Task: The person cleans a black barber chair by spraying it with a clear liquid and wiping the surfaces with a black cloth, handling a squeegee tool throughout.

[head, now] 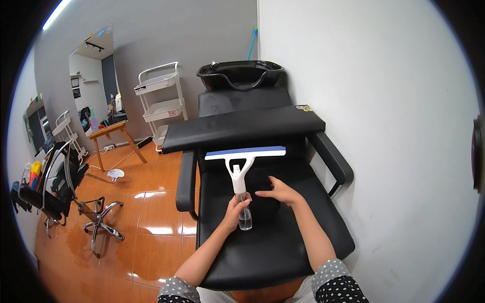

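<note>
My left hand (237, 212) is closed around the clear bottle of a spray squeegee (239, 180), which I hold upright above the seat of a black salon shampoo chair (265, 261). A white head with a blue edge tops the bottle, and some clear liquid lies low inside it. Just right of the bottle is my right hand (282, 191), its thumb and fingers apart. A dark item, perhaps a black cloth, is by its fingers; whether they touch it I cannot tell. Across the armrests lies a black padded board (242, 127).
Behind the chair stands a black shampoo basin (242, 74), with a white tiered trolley (163, 110) to its left. A white wall (398, 151) runs close on the right. At the left are a wheeled chair base (98, 221), a wooden stand (110, 130) and a mirror (89, 79).
</note>
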`<state>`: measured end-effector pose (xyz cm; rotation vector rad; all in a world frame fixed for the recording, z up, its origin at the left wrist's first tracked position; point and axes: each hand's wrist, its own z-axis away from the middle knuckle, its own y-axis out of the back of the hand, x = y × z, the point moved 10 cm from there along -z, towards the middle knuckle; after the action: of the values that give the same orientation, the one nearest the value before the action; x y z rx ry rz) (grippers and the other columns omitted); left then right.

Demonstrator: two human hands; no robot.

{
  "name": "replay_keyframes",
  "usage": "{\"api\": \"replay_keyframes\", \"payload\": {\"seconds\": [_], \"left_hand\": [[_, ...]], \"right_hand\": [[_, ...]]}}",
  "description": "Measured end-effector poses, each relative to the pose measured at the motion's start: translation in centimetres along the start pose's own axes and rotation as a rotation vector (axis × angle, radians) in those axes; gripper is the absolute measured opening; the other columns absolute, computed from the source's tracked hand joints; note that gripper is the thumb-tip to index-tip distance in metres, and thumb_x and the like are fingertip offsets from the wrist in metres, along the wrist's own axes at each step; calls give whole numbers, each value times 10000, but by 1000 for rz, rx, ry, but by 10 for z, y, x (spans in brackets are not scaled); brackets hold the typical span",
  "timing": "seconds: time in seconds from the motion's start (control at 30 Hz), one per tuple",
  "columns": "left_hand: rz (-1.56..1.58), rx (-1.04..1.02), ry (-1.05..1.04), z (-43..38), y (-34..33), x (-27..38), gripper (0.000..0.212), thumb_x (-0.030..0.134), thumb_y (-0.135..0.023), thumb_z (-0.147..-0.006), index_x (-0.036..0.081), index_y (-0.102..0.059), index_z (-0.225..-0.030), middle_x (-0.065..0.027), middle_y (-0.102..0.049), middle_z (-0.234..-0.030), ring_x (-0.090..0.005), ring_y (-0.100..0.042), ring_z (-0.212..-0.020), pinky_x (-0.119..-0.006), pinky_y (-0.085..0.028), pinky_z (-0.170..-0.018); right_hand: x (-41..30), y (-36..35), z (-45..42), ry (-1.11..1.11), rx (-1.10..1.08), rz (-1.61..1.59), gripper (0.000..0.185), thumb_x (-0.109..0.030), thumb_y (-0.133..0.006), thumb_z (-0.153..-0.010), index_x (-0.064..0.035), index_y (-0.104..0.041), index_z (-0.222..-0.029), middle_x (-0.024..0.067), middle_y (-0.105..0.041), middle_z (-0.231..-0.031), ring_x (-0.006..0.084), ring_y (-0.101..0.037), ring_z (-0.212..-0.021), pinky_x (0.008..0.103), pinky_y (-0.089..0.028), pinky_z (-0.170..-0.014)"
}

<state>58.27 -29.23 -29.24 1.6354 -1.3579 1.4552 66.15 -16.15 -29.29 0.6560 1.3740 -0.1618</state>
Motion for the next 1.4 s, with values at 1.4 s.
{"api": "replay_keyframes", "payload": {"seconds": [1.4], "left_hand": [[-53,288,-59,-10,47,-7,237,206,-605,-851,14,-577,-986,-63,-616,-925,-142,-570,-836,-282,-418,-787]], "right_hand": [[1,122,42,17,876,676,437,-250,-692,-771,-105,-525,-1148,126,-551,-1154,358,-552,-1071,473,-457,-873]]}}
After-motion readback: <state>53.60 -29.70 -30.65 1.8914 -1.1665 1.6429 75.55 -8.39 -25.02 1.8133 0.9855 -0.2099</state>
